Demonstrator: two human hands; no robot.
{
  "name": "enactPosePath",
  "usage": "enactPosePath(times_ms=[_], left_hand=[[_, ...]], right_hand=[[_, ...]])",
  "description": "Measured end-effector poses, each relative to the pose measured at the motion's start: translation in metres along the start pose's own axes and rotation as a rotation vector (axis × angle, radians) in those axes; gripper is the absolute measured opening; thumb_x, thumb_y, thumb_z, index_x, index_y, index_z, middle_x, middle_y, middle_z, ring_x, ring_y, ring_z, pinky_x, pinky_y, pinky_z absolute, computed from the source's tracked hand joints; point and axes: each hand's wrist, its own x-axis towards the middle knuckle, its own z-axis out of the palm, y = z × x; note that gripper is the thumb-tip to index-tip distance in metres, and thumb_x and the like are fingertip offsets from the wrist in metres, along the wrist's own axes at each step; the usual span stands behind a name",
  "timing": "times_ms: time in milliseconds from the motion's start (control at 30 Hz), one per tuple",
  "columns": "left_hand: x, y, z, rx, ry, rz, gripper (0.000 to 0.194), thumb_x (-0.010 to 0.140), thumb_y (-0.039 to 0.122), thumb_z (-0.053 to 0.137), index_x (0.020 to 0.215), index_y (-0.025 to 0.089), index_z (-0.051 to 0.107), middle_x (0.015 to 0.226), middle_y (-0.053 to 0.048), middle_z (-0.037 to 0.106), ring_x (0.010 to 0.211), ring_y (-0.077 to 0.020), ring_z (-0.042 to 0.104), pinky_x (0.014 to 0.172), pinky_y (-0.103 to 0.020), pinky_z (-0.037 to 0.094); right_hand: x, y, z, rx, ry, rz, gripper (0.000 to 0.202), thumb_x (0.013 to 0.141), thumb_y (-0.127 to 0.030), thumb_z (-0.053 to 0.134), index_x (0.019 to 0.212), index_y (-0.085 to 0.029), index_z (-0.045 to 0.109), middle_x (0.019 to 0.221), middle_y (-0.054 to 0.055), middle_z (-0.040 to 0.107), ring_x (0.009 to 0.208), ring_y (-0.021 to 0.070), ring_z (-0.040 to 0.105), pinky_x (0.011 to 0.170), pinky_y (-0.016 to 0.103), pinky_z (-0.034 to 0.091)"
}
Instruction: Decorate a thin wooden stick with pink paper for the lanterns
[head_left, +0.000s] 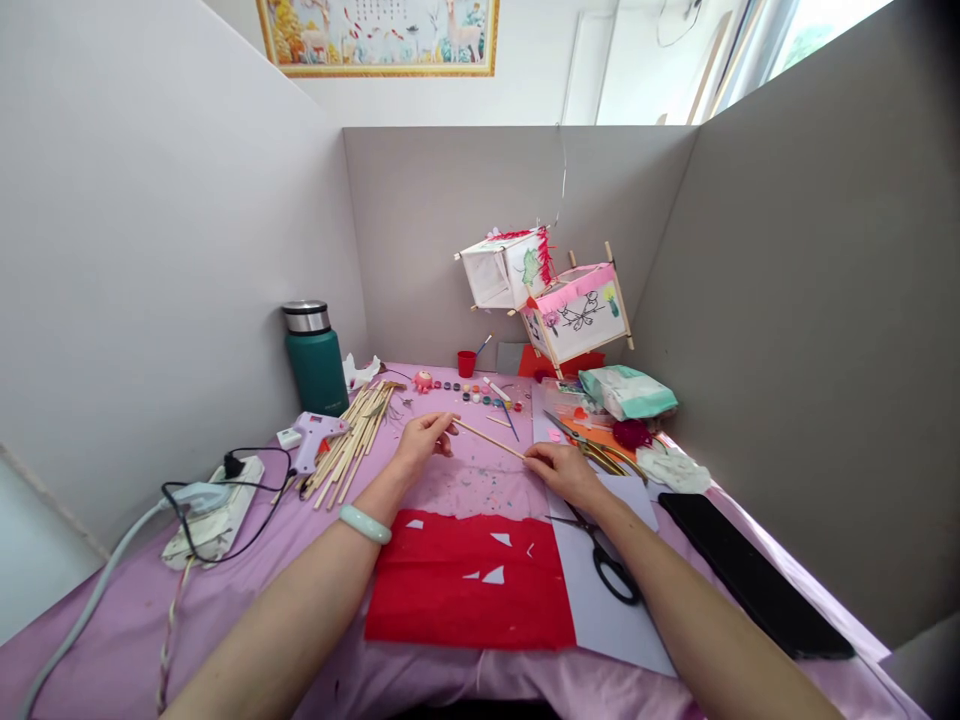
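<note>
Both hands hold one thin stick [489, 439] just above the pink cloth [135, 620]. The left hand [424, 440] pinches the far end between fingertips; the right hand [564, 472] closes its fingers on the near end. The stick slopes from upper left to lower right between the two hands. A pale bangle [364, 524] sits on the left wrist.

Below the hands lies a red sheet [465, 590] with small cut-outs, its right edge overlapping a white sheet [611, 625]. Scissors [604, 555] lie on the white sheet, just beside the right forearm. A stick pile [354, 435] lies left of the left hand, next to a glue gun [311, 438] and a power strip [214, 510]. A green flask [315, 358] stands at the back left. Two paper lanterns [544, 295] hang above the back of the table. A black slab [750, 572] lies at the right.
</note>
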Motion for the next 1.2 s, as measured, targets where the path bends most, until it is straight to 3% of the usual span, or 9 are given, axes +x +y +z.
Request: enactPosePath(times_ms=[133,300,600,1000,1200], left_hand=[[-0.006,0.006,-0.001,-0.218,-0.141,-0.041,0.032,0.071,0.035,0.063,0.093,0.012,0.063,0.078,-0.004,0.059,0.049,-0.0059,0.05,0.05,-0.024,0.046],[-0.01,0.012,0.0,-0.386,-0.261,-0.107,0.021,0.07,0.024,0.062,0.086,0.011,0.065,0.085,-0.007,0.063,0.058,-0.0089,0.056,0.06,-0.026,0.049],[-0.008,0.009,-0.001,-0.498,-0.282,-0.131,0.018,0.073,0.019,0.059,0.087,0.01,0.065,0.088,-0.009,0.066,0.074,-0.0156,0.063,0.075,-0.031,0.049],[-0.017,0.011,0.009,-0.382,-0.336,-0.097,0.03,0.069,0.026,0.07,0.094,0.011,0.066,0.096,-0.011,0.065,0.076,-0.0151,0.063,0.08,-0.033,0.048],[-0.014,0.006,0.013,-0.37,-0.242,-0.077,0.03,0.067,0.029,0.071,0.092,0.012,0.067,0.093,-0.009,0.066,0.071,-0.0137,0.063,0.077,-0.033,0.05]], right_hand=[[0.0,-0.002,0.001,0.008,0.005,-0.014,0.019,0.079,-0.031,0.051,0.079,-0.019,0.065,0.077,0.003,0.066,0.069,0.0152,0.056,0.063,0.025,0.039],[0.0,-0.002,0.004,-0.002,-0.001,-0.019,0.02,0.079,-0.033,0.051,0.078,-0.019,0.064,0.075,0.003,0.065,0.066,0.015,0.055,0.06,0.025,0.038],[0.001,-0.004,0.006,-0.008,0.033,-0.092,0.019,0.081,-0.033,0.051,0.08,-0.019,0.064,0.081,0.004,0.063,0.068,0.0145,0.054,0.063,0.026,0.039],[-0.003,-0.013,0.007,0.044,-0.038,-0.104,0.017,0.082,-0.028,0.05,0.079,-0.019,0.065,0.08,0.003,0.065,0.07,0.0146,0.055,0.064,0.024,0.039],[-0.003,-0.019,0.008,0.027,-0.013,-0.114,0.016,0.082,-0.027,0.051,0.083,-0.02,0.066,0.082,0.003,0.064,0.073,0.0149,0.056,0.066,0.024,0.039]])
